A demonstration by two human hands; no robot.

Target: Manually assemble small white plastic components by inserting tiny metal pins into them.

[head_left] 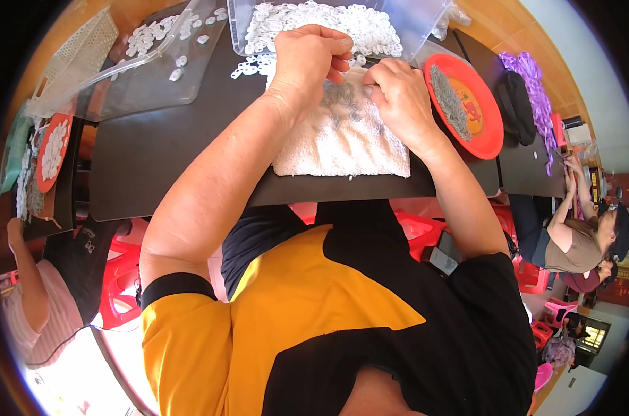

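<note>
My left hand [306, 61] is held above the far part of a pale towel [342, 156], in front of a clear plastic bin [425, 17]. Its thumb and forefinger are pinched together; whatever lies between them is too small to make out. Small white plastic pieces [370, 31] fill the bin, and a few lie by its front. On the towel's right side rests my right hand [400, 97], fingers curled and fingertips together, their contents hidden. Small grey pieces [338, 97] are scattered on the towel between the hands. More grey pieces [449, 104] lie in a red oval tray [493, 135] at right.
A tilted clear plastic container [141, 100] with white pieces stands at left on the dark table [168, 159], near a white basket [85, 48]. Purple ribbon [529, 76] and a black bag [515, 107] lie at right. Other people [571, 243] sit on both sides.
</note>
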